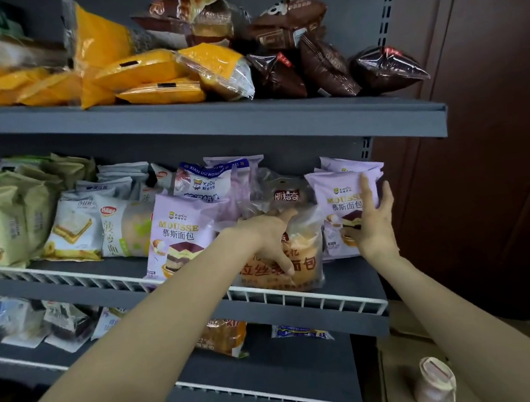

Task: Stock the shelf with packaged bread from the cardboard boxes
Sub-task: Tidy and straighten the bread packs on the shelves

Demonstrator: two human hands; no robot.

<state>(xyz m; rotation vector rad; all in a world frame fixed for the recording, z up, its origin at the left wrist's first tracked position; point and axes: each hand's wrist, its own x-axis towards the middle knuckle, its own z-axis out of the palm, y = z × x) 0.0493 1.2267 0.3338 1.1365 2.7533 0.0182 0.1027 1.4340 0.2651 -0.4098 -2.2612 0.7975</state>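
My left hand (269, 236) grips a clear bag of orange bread (302, 259) that stands on the middle shelf (348, 293), behind its white wire rail. My right hand (373, 219) lies with straight fingers against a lilac mousse bread pack (338, 199) at the right end of the same shelf. Another lilac mousse pack (175, 233) stands just left of the orange bag. A corner of a cardboard box (402, 366) shows at the lower right, beside the shelving.
Yellow packs (145, 72) and brown packs (324, 60) fill the top shelf. Green packs (0, 218) and white packs (73, 227) stand at the left of the middle shelf. Lower shelves hold several more packs. A dark wall panel (496, 143) runs along the right.
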